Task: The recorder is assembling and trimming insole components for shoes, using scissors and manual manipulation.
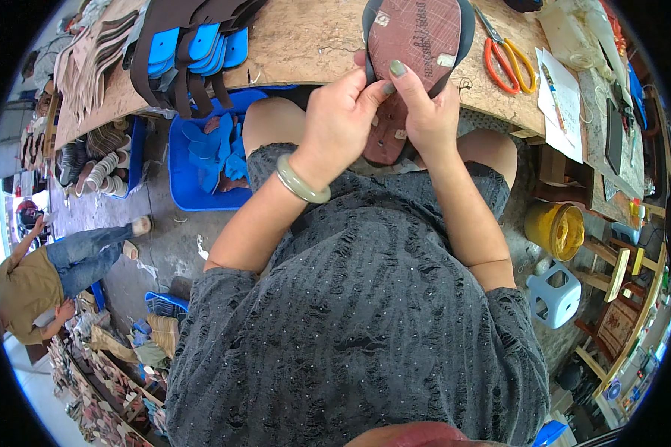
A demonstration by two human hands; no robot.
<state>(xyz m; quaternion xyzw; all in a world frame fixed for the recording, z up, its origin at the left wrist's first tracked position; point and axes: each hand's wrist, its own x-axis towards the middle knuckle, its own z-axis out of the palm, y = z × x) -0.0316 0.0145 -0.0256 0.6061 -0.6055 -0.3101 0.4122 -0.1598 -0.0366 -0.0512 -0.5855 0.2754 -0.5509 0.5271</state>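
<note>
At the table's front edge I hold a shoe insole board (402,45), reddish brown with a dark strip of material around its rim. My left hand (343,112) grips its left edge, thumb pressed on the face near the middle. My right hand (425,112) grips the right edge, its thumb lying beside the left one. The narrow heel end points down toward my lap, and small pale patches show on the board. My fingers behind it are mostly hidden.
Scissors (505,59) with red and yellow handles lie on the wooden table (306,48), near white paper (561,112). Dark strips with blue pieces (209,48) are at left. A blue bin (194,190) stands below, a yellow bucket (555,229) and stool (554,294) at right. Another person (45,276) is far left.
</note>
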